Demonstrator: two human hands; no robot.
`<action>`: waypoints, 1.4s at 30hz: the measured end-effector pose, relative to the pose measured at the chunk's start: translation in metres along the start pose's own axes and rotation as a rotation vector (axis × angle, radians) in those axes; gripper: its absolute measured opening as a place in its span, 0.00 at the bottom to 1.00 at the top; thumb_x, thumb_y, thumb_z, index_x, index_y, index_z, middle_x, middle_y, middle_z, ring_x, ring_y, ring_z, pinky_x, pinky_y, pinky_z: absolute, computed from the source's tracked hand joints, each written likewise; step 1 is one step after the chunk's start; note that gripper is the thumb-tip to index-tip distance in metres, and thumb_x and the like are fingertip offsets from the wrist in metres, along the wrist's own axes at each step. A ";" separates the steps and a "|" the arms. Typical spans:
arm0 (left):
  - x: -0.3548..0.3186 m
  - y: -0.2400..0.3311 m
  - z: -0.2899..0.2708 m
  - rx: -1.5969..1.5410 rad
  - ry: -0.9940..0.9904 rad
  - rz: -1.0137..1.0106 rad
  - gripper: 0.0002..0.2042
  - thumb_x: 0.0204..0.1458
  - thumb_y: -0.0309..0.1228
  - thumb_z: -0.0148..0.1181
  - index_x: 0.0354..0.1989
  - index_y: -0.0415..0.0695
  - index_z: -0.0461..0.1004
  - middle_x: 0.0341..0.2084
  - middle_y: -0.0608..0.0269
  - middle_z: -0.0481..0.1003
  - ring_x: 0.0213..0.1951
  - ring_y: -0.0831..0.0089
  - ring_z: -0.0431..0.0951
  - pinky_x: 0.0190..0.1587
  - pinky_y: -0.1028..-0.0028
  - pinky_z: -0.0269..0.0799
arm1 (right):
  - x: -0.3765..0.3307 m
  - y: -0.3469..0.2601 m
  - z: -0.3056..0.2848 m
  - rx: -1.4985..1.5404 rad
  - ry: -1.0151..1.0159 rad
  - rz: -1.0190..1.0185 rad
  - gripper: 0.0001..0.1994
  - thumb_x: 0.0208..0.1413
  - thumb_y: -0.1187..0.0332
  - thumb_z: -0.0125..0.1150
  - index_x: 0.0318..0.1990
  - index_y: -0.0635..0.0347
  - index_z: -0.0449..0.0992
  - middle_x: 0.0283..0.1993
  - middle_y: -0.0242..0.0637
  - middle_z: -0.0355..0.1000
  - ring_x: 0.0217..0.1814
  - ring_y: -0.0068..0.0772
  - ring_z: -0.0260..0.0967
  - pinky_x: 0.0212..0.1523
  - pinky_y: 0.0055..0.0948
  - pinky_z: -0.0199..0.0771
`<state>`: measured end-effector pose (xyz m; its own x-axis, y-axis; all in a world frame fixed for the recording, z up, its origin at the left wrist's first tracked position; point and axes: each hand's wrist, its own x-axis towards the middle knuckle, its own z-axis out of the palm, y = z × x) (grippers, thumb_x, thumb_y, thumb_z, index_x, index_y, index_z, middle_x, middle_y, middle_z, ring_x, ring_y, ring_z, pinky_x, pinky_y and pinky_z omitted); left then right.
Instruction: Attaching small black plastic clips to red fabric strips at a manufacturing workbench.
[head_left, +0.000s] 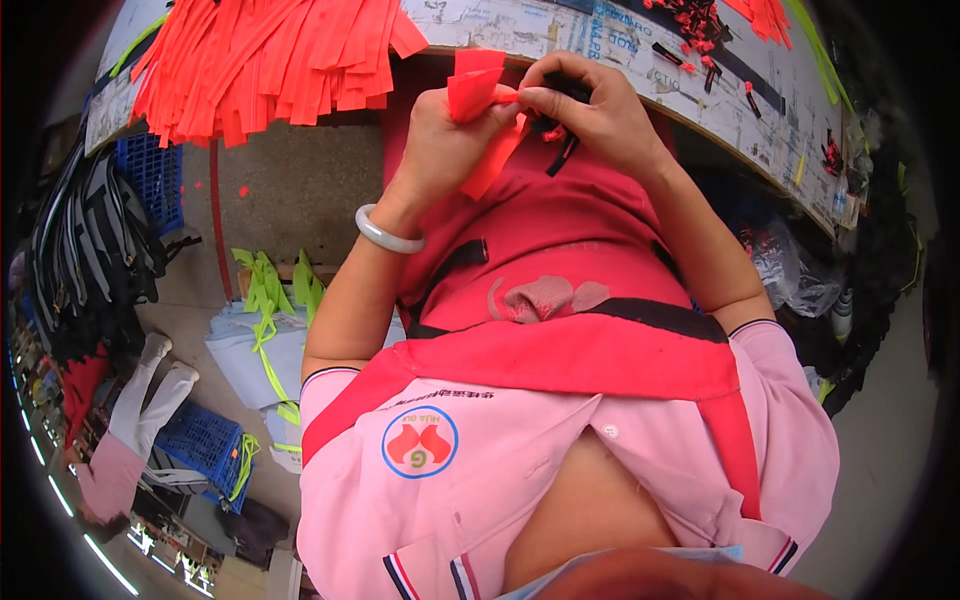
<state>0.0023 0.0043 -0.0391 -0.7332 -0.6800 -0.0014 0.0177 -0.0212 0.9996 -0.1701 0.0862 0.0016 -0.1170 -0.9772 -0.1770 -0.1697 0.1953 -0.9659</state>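
Both hands meet just in front of the table's near edge, above the red apron (pixel 560 230). My left hand (pixel 440 140) is closed around an orange-red fabric strip (pixel 478 88), whose one end sticks up and whose other end hangs below the fist. Thumb and index finger of my right hand (pixel 600 110) pinch the gathered part of that strip beside the left fingers. Black pieces with bits of red (pixel 565 150) dangle under the right palm; their exact kind is partly hidden.
A thick pile of orange-red strips (pixel 280 65) hangs over the edge of the table (pixel 480 28) at far left. Small black-and-red pieces (pixel 705 55) lie scattered at far right. Blue crates (pixel 150 180), dark bundles (pixel 95 250) and another person (pixel 130 430) are at left.
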 end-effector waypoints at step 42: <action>0.000 -0.012 0.003 -0.159 0.088 -0.119 0.09 0.52 0.28 0.62 0.39 0.37 0.78 0.29 0.67 0.79 0.32 0.84 0.75 0.36 0.81 0.72 | 0.009 0.028 -0.006 0.313 0.055 0.070 0.09 0.57 0.66 0.60 0.40 0.61 0.75 0.33 0.27 0.71 0.35 0.14 0.66 0.35 0.16 0.69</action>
<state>-0.0005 0.0068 -0.0511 -0.6745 -0.7270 -0.1284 0.0468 -0.2157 0.9753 -0.1818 0.0836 -0.0258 -0.1723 -0.9547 -0.2427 0.1483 0.2185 -0.9645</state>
